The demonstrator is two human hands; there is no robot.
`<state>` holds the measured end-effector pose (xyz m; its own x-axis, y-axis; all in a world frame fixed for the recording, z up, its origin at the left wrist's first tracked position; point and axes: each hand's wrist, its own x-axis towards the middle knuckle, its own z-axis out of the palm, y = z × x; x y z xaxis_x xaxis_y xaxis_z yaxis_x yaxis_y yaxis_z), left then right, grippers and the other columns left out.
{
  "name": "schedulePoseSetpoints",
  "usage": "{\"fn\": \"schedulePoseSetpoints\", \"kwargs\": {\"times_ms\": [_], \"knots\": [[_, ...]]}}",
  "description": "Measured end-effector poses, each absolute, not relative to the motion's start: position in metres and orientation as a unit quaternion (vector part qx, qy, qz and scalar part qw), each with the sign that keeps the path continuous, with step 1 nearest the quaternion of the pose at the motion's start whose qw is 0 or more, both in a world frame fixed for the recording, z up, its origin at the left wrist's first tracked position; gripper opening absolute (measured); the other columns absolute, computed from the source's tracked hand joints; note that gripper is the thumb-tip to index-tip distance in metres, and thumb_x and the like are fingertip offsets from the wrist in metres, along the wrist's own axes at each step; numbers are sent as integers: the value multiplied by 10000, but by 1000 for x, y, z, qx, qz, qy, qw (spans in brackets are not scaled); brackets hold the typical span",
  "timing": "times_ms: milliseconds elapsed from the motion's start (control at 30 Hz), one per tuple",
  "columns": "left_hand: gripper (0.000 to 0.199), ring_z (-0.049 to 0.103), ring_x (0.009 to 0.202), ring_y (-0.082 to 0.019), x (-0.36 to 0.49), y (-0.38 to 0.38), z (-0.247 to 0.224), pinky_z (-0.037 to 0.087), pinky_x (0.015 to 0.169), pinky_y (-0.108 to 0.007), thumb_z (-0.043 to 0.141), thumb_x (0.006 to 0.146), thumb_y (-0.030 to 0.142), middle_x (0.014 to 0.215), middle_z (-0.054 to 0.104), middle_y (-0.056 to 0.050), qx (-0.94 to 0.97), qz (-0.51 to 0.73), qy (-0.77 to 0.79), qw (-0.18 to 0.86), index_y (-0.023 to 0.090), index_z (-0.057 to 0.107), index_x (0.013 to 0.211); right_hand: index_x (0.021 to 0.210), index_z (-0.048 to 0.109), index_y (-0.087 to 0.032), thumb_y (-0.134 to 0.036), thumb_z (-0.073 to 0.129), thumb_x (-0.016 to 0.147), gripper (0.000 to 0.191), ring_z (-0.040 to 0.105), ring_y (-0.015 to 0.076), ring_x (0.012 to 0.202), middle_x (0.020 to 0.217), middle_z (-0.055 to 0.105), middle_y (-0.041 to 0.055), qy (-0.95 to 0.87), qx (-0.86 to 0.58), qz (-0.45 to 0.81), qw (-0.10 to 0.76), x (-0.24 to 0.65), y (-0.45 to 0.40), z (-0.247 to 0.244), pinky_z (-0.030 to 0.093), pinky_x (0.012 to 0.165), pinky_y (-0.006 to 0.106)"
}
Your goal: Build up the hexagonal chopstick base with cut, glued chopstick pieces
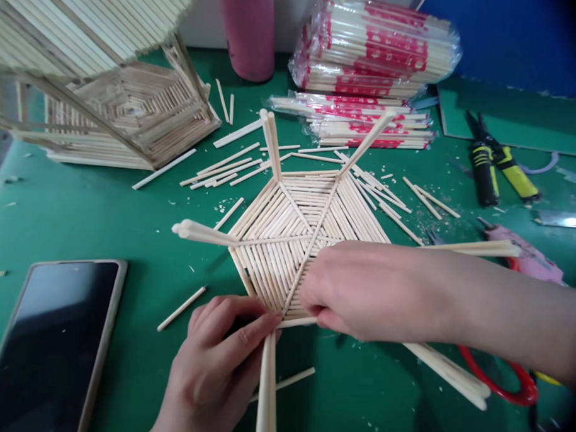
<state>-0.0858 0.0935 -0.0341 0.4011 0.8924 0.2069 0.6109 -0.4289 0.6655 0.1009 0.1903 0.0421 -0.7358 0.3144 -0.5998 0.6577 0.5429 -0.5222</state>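
A hexagonal panel (262, 259) of cut chopstick pieces lies mid-table, with bundled chopsticks (207, 233) sticking outward at its corners. My left hand (226, 352) pinches the panel's near left corner with thumb and index finger, beside the bundle (267, 385) pointing toward me. A pale chopstick piece (297, 321) runs along the near edge between my two hands. My right hand (342, 287) is closed over the panel's near right part, its fingertips at the other end of that piece and partly hidden. My right forearm covers some of the panel's right side.
A larger chopstick structure (130, 128) stands back left, near a pink bottle (250, 32). Wrapped chopstick packs (373, 68) are stacked behind. Loose cut pieces (228, 166) surround the panel. Pliers (498, 163), a pink glue gun (527, 253) and red-handled scissors (513, 394) lie right; a phone (52, 340) left.
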Motion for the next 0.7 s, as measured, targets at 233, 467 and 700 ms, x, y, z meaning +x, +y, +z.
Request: {"fn": "schedulePoseSetpoints", "kwargs": {"times_ms": [233,467,700], "knots": [[169,621,770,-171,-84,91,-29,495,670,-297,540,797,210,898,608,-22,773,255,492,308,262,618,937,617,607,-151,-120,485,715,159,358,68,401,501,508,-18,836,311,-373,256,103,188,43,232,398,210],[144,600,758,-163,-80,92,-29,473,663,-300,542,781,185,854,601,-20,765,282,493,303,233,642,872,740,661,-162,-157,444,754,217,452,76,496,601,590,-15,807,366,-429,175,128,180,51,298,463,204],[148,575,821,-176,-78,89,-33,447,704,-327,539,783,142,873,591,-47,764,287,495,299,189,645,875,879,674,-166,-197,508,745,216,528,96,613,747,655,0,790,386,-453,146,135,179,47,377,554,202]]}}
